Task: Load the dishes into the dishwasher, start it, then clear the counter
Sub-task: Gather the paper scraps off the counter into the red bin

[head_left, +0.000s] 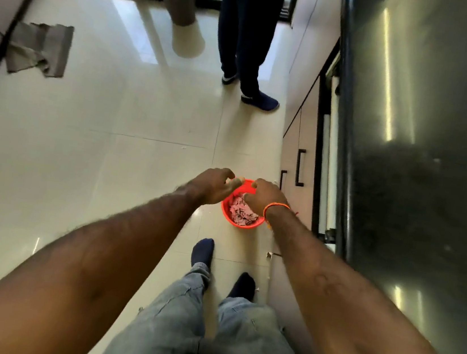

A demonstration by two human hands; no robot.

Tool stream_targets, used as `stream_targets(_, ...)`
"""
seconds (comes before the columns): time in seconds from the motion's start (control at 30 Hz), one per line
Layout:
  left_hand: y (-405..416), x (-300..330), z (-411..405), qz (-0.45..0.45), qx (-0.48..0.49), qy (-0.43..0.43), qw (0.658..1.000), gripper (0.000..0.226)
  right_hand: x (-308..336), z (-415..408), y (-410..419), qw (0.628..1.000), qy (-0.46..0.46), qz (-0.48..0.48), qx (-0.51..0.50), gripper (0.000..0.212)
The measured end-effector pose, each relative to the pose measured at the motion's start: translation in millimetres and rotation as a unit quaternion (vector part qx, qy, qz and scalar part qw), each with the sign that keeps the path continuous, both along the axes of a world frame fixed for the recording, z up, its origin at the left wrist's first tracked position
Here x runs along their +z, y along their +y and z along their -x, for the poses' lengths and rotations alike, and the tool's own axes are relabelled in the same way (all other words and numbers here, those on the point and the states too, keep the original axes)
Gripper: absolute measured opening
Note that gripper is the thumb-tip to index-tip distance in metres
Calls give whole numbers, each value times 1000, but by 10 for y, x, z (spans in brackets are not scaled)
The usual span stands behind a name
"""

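Both arms reach over a red tub [240,220] of pinkish scraps [241,212] on the floor [109,160]. Left hand [214,186], at its 10 o'clock rim, and right hand [265,197], at 1 o'clock, show loosely curled fingers, holding nothing visible. Dark bench [426,143] at 3 o'clock.

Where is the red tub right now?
In the head view, the red tub sits on the floor beside the right-hand cabinets, beneath both hands, left hand and right hand.
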State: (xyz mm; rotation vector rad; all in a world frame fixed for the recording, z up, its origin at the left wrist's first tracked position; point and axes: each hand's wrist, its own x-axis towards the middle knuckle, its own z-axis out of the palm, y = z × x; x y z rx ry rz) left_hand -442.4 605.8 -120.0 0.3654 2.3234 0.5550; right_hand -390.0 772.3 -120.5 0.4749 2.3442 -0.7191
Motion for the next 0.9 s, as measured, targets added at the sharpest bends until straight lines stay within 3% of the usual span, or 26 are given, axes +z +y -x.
stream_targets(0.17, -154, 644, -330, 10, -17, 53, 998, 75, 814, -237, 61, 983, 99, -68, 141, 51)
stream_targets(0.4, -92, 1067, -505, -20, -78, 161, 984, 75, 1260, -633, 263, 957, 201, -135, 159, 42)
stream_targets(0.6, 197, 1220, -431, -40, -164, 194, 966, 76, 1362, -926, 486, 935, 270, -198, 118, 36)
stream_targets(0.77, 569, 1341, -409, -74, -259, 211, 940, 76, 1440, -1265, 623, 930, 285, -231, 6, 61)
stream_targets(0.9, 867, 1436, -491, -151, -310, 220, 912, 74, 1484, -1635, 679, 901, 315, -287, -74, 66)
